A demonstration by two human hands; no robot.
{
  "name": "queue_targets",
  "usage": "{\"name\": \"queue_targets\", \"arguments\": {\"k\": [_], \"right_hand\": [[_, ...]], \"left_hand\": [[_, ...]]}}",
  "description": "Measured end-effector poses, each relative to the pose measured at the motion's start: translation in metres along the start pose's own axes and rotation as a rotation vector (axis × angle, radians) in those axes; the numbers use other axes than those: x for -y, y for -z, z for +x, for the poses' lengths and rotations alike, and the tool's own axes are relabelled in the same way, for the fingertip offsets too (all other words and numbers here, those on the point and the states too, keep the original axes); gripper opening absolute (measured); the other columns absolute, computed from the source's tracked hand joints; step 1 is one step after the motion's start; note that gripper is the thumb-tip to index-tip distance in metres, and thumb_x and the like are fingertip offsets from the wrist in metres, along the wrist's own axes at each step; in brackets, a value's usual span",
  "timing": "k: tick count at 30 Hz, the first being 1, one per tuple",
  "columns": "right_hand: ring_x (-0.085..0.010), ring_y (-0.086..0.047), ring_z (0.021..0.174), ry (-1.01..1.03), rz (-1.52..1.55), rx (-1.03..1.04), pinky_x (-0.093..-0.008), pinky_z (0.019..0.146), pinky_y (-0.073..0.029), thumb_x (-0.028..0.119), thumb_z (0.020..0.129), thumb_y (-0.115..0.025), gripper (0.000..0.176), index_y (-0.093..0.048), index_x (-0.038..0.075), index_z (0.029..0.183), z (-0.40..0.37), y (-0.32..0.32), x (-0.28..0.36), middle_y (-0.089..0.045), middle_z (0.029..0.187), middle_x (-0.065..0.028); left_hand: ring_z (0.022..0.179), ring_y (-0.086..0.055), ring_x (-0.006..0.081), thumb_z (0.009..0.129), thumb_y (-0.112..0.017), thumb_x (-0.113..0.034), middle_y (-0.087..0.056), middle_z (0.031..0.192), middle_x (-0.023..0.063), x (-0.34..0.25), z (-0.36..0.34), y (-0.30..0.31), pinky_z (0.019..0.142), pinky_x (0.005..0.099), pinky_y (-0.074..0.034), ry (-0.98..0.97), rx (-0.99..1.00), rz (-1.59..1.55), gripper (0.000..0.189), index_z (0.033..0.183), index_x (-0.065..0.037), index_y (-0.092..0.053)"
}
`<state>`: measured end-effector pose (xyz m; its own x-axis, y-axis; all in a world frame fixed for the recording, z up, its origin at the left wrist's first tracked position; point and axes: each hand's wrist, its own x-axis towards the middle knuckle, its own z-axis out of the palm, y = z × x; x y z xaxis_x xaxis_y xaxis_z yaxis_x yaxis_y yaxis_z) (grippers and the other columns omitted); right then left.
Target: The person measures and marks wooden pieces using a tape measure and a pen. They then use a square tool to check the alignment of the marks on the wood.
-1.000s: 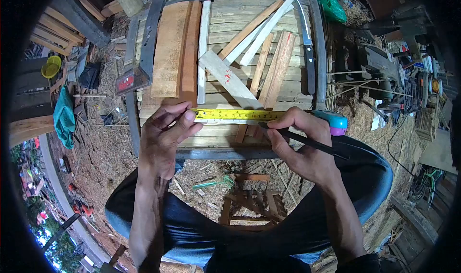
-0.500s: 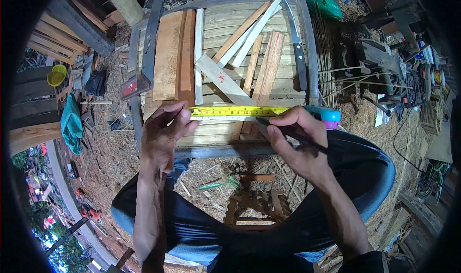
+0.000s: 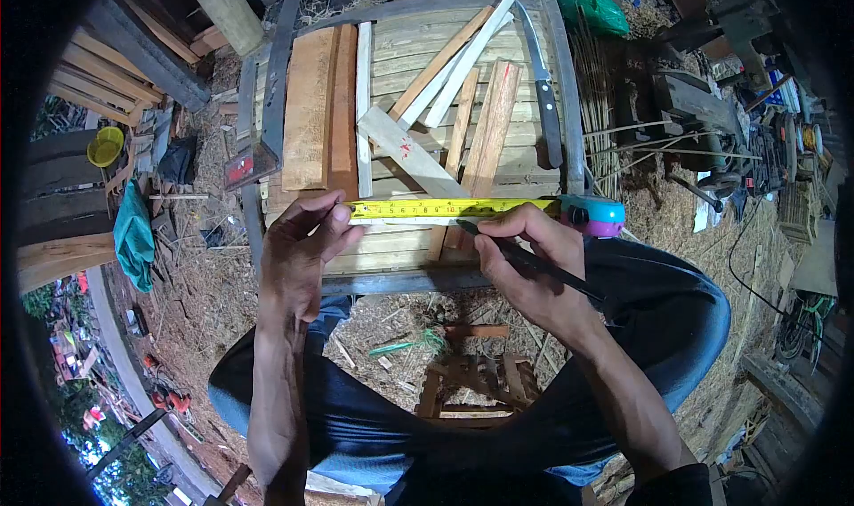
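Note:
A yellow tape measure (image 3: pixel 418 209) is stretched level along a thin pale wood strip (image 3: pixel 391 222), over the near part of the slatted table. My left hand (image 3: pixel 307 239) pinches the tape's left end. My right hand (image 3: pixel 538 257) is closed around a dark pen-like tool (image 3: pixel 551 273), its tip touching the strip at the tape's lower edge. Just right of that hand sits the teal and purple tape case (image 3: pixel 598 215). A pale offcut with red marks (image 3: pixel 414 153) lies slanted behind the tape.
The slatted table (image 3: pixel 400 281) carries brown boards (image 3: pixel 307 114), several narrow strips (image 3: pixel 471 61) and a black-handled knife (image 3: pixel 550 119) at right. A hand saw (image 3: pixel 251 165) lies at the left edge. Wood shavings cover the ground, with a small wooden frame (image 3: pixel 476 388) between the legs.
My right hand has moved left along the tape with the dark tool, and more of the tape case shows. My left hand has stayed at the tape's end.

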<state>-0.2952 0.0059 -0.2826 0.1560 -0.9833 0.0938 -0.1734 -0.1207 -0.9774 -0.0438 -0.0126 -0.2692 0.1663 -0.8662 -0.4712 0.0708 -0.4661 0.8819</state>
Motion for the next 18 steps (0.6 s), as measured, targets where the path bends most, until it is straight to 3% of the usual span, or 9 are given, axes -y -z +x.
{"name": "queue_targets", "arguments": {"k": [18], "right_hand": [[-0.0059,-0.054,0.061,0.058,-0.078,0.038,-0.0229,0.053,-0.043,0.001,0.084,-0.068,0.011,-0.060,0.000,0.092,0.0038,0.0003,0.0012,-0.060,0.072,-0.0048]], "left_hand": [[0.096,-0.065,0.0219,0.085,-0.073,-0.015,-0.064,0.108,0.0180,-0.0023,-0.0009,-0.0016,0.085,0.0285,-0.057,0.004,0.004,-0.022,0.041,0.114,0.009,-0.058]]}}
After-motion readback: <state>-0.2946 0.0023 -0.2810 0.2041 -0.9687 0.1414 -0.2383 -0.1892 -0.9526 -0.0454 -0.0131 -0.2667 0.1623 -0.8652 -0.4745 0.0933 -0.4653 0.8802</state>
